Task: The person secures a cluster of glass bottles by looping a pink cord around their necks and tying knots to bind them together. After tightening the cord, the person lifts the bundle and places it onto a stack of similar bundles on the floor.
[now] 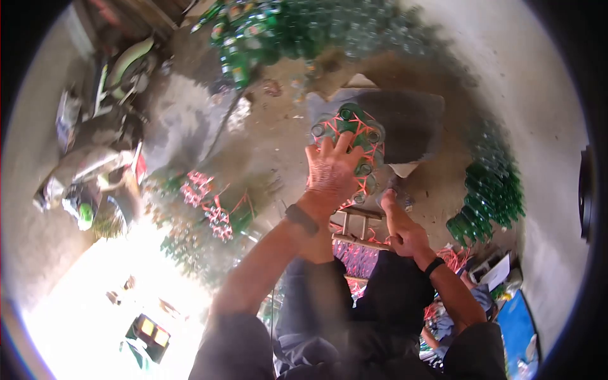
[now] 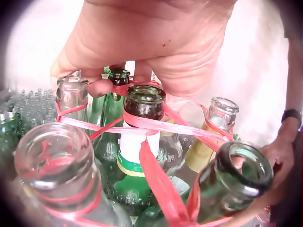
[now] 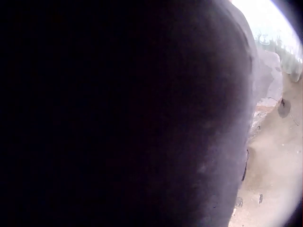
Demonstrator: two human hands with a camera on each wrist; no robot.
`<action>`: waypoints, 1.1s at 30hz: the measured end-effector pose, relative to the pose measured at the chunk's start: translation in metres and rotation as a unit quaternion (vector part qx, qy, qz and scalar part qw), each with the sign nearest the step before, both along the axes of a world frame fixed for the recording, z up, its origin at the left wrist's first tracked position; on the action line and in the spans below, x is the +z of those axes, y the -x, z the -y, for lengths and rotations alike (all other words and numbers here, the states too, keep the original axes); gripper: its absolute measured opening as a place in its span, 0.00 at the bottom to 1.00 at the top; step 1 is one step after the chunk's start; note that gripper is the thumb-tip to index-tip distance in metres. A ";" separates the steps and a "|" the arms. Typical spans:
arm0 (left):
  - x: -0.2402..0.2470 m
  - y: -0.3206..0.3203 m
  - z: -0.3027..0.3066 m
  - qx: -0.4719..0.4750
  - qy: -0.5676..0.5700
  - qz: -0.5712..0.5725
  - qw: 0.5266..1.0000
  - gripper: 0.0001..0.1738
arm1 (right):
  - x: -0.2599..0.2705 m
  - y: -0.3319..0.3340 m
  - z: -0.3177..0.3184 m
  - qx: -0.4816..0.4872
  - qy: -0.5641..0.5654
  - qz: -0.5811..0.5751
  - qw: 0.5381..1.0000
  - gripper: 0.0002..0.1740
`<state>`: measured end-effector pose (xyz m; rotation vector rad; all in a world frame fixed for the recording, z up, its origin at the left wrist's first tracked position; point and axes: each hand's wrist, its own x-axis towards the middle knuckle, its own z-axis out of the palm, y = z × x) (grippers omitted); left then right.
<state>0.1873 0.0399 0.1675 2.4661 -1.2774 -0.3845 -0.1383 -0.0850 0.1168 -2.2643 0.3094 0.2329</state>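
My left hand (image 1: 334,170) reaches down over a cluster of glass bottles (image 1: 346,114) tied at the necks with pink plastic twine (image 2: 163,126). In the left wrist view, its fingers curl among the far necks, a fingertip against a green bottle (image 2: 119,75). Clear bottles, one of them (image 2: 54,163) nearest the camera, and green ones share the bundle. A bottle with a white label (image 2: 130,142) stands in the middle. My right hand (image 1: 408,239) rests loosely bent by my right knee, with nothing seen in it. Dark cloth (image 3: 142,113) covers most of the right wrist view.
A dark flat sheet (image 1: 411,123) lies beyond the bundle. Green bottles are massed along the far wall (image 1: 240,57) and at the right (image 1: 487,196). More twine-tied bottles (image 1: 202,196) stand at the left. A small wooden stool (image 1: 358,225) is between my legs.
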 end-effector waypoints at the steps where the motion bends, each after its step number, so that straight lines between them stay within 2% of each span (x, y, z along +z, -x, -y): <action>1: 0.007 -0.004 -0.010 0.019 -0.010 -0.004 1.000 0.22 | -0.010 0.015 -0.003 0.000 0.015 -0.043 0.999 0.10; 2: 0.012 -0.006 -0.020 0.030 -0.014 0.000 0.999 0.22 | -0.014 0.024 -0.005 -0.001 0.032 -0.088 0.996 0.11; 3: 0.018 -0.010 -0.030 0.060 -0.011 -0.005 0.998 0.22 | -0.011 0.020 -0.007 0.011 0.028 -0.084 0.996 0.11; 8: 0.041 -0.024 -0.073 0.141 -0.012 -0.013 0.990 0.24 | -0.015 0.033 -0.019 0.018 0.061 -0.008 0.998 0.11; 11: 0.046 -0.033 -0.111 0.207 -0.034 -0.013 0.978 0.26 | 0.035 0.001 -0.024 0.072 0.066 0.005 0.995 0.10; 14: 0.062 -0.045 -0.145 0.248 -0.045 -0.040 0.967 0.27 | 0.033 0.007 -0.020 0.106 0.115 -0.040 0.987 0.16; 15: 0.065 -0.048 -0.154 0.267 -0.065 -0.038 0.961 0.27 | 0.028 0.012 -0.016 0.117 0.114 -0.038 0.986 0.16; 17: 0.069 -0.053 -0.172 0.290 -0.080 -0.033 0.953 0.27 | 0.014 0.014 -0.011 0.127 0.043 -0.121 0.984 0.21; 20: 0.073 -0.056 -0.202 0.326 -0.102 -0.037 0.939 0.24 | 0.055 -0.031 -0.027 0.201 0.049 -0.067 0.976 0.22; 23: 0.089 -0.057 -0.226 0.377 -0.129 -0.036 0.917 0.23 | 0.061 -0.034 -0.017 0.218 0.027 -0.111 0.969 0.22; 26: 0.103 -0.054 -0.245 0.423 -0.126 -0.045 0.896 0.23 | 0.040 -0.008 0.007 0.228 0.051 -0.077 0.969 0.22; 30: 0.092 -0.052 -0.277 0.453 -0.073 -0.031 0.888 0.24 | 0.053 -0.018 0.008 0.253 0.028 -0.067 0.965 0.21; 33: 0.086 -0.053 -0.292 0.479 -0.067 -0.064 0.873 0.24 | 0.067 -0.038 -0.002 0.230 -0.001 -0.095 0.968 0.19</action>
